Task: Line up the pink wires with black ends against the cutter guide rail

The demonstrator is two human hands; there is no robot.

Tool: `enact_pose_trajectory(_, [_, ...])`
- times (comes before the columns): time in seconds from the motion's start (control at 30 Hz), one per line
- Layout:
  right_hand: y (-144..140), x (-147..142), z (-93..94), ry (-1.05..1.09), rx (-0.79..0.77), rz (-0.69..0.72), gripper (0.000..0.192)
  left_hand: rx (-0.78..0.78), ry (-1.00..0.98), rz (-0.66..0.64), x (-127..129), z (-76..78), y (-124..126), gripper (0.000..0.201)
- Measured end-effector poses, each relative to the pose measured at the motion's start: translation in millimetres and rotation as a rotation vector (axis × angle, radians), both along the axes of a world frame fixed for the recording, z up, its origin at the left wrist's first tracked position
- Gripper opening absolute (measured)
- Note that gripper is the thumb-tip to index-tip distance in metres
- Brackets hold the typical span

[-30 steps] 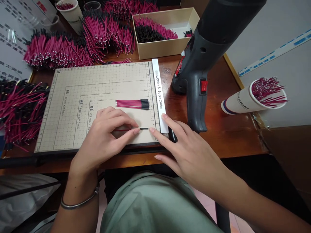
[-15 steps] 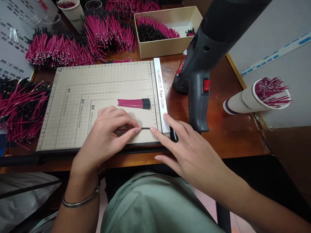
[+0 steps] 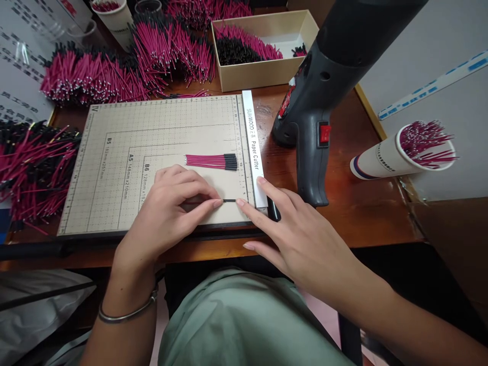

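My left hand [image 3: 170,208] pinches a thin pink wire between thumb and forefinger, low on the paper cutter board [image 3: 163,119]. The wire's black sleeve [image 3: 229,201] pokes out to the right of the pinch. At that sleeve's right end rests the index fingertip of my right hand [image 3: 301,229]. Its fingers are spread, with another fingertip on the cutter's white strip [image 3: 252,147] and the thumb apart below. Just above my left hand, a neat row of pink wires [image 3: 206,161] lies flat, black ends to the right.
A dark heat gun [image 3: 310,122] with a red switch stands right of the cutter. Beyond it leans a paper cup [image 3: 375,160] of pink wires. Behind the board are a cardboard box [image 3: 263,75] holding wires and heaped wire bundles [image 3: 91,76]. More wires [image 3: 38,173] lie at left.
Both hands keep the same pose at the wire. The whole view has shifted very slightly; nothing is taken hold of or let go.
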State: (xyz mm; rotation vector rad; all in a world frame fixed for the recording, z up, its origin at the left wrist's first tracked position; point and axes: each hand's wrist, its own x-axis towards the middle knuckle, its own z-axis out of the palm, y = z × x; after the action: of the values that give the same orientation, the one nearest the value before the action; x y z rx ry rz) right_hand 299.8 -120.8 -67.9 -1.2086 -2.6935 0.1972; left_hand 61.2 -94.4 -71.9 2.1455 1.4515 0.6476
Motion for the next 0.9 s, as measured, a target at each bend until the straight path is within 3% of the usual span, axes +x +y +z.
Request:
enact_pose_trajectory(0.53, [-0.9,-0.4,-0.5,-0.004,-0.025,0.003,0.057,0.016,-0.007,-0.010,0.5,-0.7,-0.2,0.017])
enact_pose_trajectory(0.9, [-9.3,3.4,-7.5,0.146,-0.112,-0.052,0.051,0.017,-0.007,-0.022,1.1,0.5,-0.3,0.018])
